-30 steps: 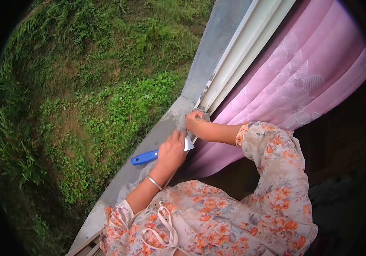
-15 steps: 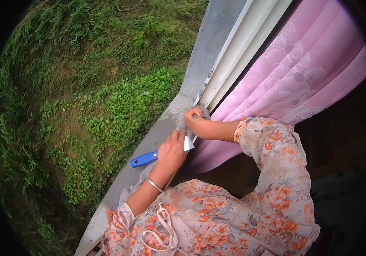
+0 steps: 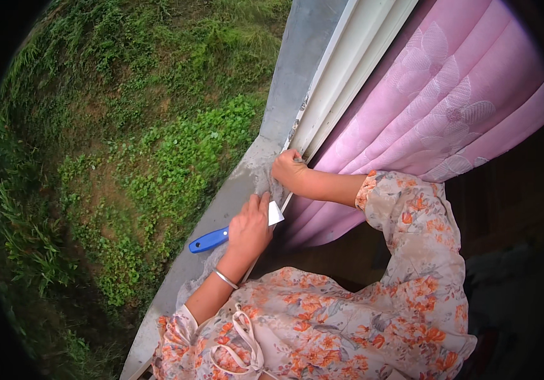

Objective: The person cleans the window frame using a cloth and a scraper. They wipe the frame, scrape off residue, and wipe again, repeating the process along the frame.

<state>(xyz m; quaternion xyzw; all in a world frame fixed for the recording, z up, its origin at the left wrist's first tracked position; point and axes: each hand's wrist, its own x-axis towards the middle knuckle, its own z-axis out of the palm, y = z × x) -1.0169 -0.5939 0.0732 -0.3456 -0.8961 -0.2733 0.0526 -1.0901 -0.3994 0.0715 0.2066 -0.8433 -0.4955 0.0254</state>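
Nearest you is one garment of pale fabric with orange and grey flowers (image 3: pixel 348 316), with one looped cream cloth tie (image 3: pixel 254 345) at its front. One silver-coloured bangle (image 3: pixel 225 278) circles your left wrist. Your left hand (image 3: pixel 250 227) is closed over the middle of one putty knife with a blue handle and a flat metal blade (image 3: pixel 210 240); the handle projects to the left, the blade to the right. The left fingertips reach one length of thin, crumpled grey cloth (image 3: pixel 275 190), which runs along the ledge and passes behind your left forearm.

Just beyond, your right hand (image 3: pixel 289 171) is curled narrow, holding a bunch of the cloth. This hand obstructs your view of the lower end of one white ridged window frame (image 3: pixel 348 69). Beneath the work lies one grey concrete ledge (image 3: pixel 237 180), meeting one smooth grey wall strip (image 3: pixel 297 69) farther up. To the right of the frame hangs one pink curtain with embroidered flowers (image 3: pixel 455 114). Farthest out, left of the ledge, is one green, plant-covered slope (image 3: pixel 177 145) with bare brown patches.
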